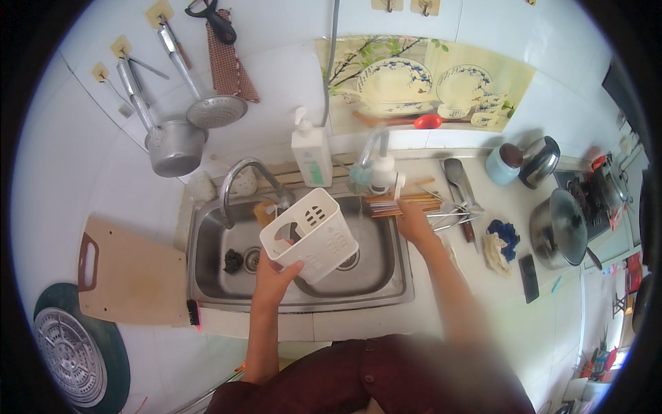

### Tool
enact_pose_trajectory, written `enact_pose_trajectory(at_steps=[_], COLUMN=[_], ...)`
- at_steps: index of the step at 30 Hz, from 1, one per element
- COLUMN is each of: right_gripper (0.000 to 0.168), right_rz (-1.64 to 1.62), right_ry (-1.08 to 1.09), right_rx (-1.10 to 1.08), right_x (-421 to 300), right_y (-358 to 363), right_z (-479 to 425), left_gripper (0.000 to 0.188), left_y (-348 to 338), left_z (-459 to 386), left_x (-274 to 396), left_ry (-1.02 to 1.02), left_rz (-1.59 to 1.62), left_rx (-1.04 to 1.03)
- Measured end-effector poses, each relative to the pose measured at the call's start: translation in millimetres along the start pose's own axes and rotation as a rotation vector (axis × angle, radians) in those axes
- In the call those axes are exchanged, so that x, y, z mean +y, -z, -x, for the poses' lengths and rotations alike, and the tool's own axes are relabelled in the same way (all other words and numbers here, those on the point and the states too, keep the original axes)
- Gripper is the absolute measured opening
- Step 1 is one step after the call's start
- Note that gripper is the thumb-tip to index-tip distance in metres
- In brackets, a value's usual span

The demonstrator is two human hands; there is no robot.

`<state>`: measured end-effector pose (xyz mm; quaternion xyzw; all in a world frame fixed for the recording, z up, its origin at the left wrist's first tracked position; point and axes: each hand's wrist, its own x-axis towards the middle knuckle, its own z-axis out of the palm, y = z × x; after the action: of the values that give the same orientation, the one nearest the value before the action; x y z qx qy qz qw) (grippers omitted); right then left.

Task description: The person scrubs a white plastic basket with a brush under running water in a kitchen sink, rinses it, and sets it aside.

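My left hand holds a white plastic utensil holder over the double-bowl steel sink. The holder is tilted, its open top faces up and its walls have cut-out slots. My right hand reaches to the sink's right rim. Its fingertips meet the lower end of a white lever on a white tap fitting; I cannot tell whether they grip it. Wooden and metal chopsticks lie beside those fingers across the sink's right corner. Several steel utensils lie just right of them.
A curved steel faucet arches over the left bowl, which has a dark scrubber in it. A pump bottle stands behind. A cutting board leans at left. Cloths, a phone and a lidded pot occupy the right counter.
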<state>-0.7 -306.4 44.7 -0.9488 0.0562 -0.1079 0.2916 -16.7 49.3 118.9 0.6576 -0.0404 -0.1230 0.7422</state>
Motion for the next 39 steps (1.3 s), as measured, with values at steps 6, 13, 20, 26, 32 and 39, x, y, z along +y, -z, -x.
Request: enact_pose_trajectory(at_steps=[6,13,20,26,32,39], right_gripper=[0.045,0.049,0.043,0.051,0.053,0.051], right_rz=[-1.036,-1.430,-1.585,-1.503,-1.407,-1.073], right_ry=[-0.285,-0.321,-0.245,-0.201,-0.001,0.162], right_rx=[-0.216,-0.358,-0.238,-0.296,-0.256,-0.176], right_x=[-84,-134,-146,-165,-179,-178], right_y=[15,20,25,49,56,71], right_z=[52,66,66,64,64,64], left_gripper=[0.067,0.075,0.076,0.076,0.076,0.078], left_y=[-1,-25,-31,-22,-21,-15], left_z=[7,22,37,37,38,35], left_x=[22,55,84,87,91,87], left_ry=[0.067,-0.160,-0.506,-0.592,-0.616,-0.482], left_rz=[0.189,0.020,-0.408,-0.432,-0.368,-0.234], left_rx=[-0.036,-0.109,-0.121,-0.097,-0.090,-0.065])
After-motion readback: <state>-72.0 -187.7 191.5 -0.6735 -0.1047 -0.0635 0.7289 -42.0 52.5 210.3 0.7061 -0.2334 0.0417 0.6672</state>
